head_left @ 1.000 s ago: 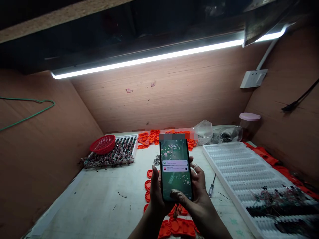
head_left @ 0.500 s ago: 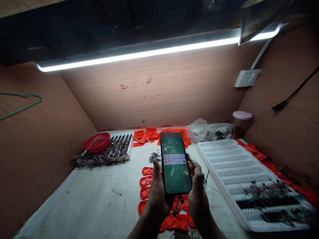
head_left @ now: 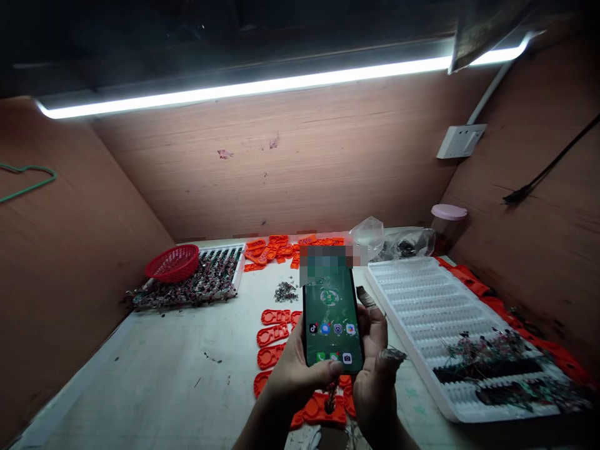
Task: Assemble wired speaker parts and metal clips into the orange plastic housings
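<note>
- Black rectangular smartphone (head_left: 332, 319), lit green, held above pale flat desk (head_left: 159, 381).
- My left hand (head_left: 295, 372) grips it, thumb over lower end.
- My right hand (head_left: 372, 384) holds right edge, fingers curled, thumb off.

The phone (head_left: 334, 322) at lower centre showed a green screen within a black edge. Flat parts (head_left: 272, 335) left of it were bright orange. At centre left, the mesh-patterned basket (head_left: 173, 264) was red. The ribbed tray (head_left: 407, 294) at lower right was white, the lid (head_left: 449, 212) above it pink, and the back panel (head_left: 328, 156) pinkish brown with 2 reddish blotches (head_left: 225, 154).
</note>
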The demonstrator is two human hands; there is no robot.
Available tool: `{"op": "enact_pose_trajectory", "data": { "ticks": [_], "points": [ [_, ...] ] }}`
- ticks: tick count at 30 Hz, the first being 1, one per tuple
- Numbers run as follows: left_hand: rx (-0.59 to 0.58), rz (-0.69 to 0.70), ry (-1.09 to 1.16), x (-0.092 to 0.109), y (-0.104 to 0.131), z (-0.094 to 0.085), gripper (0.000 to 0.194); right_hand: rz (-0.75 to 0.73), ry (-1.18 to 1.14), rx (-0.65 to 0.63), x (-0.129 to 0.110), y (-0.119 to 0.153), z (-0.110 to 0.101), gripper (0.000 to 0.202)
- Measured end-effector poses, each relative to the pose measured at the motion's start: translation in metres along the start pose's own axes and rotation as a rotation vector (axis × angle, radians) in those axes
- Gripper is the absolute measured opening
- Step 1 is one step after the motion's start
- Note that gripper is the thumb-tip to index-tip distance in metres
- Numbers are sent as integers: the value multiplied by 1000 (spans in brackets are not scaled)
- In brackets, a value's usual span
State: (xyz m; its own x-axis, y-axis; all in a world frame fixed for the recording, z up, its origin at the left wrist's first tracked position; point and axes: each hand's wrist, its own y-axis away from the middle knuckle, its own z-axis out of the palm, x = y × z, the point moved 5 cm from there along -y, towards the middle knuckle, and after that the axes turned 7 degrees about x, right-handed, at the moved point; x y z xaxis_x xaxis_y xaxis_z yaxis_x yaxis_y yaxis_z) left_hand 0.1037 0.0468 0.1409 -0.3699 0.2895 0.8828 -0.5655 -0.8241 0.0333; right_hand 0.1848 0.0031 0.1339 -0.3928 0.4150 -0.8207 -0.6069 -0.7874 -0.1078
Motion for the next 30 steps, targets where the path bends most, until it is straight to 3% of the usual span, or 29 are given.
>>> {"op": "enact_pose_trajectory", "data": {
  "ticks": [4,11,17,22,30],
  "points": [
    [32,-12,-1,-1,0,-1,75,-4,-4,-7,1,1,-1,73],
    [-112,13,89,1,0,3,74,-42,4,49,5,-1,-5,79],
    [-115,-56,266,-6,-1,-4,78,-25,-52,13,4,1,1,82],
    [-124,-72,273,-6,1,-6,84,-39,-34,-6,0,1,5,83],
    [-111,-40,306,-6,2,-5,70,-34,-2,-5,6,4,-1,83]
  ]
}}
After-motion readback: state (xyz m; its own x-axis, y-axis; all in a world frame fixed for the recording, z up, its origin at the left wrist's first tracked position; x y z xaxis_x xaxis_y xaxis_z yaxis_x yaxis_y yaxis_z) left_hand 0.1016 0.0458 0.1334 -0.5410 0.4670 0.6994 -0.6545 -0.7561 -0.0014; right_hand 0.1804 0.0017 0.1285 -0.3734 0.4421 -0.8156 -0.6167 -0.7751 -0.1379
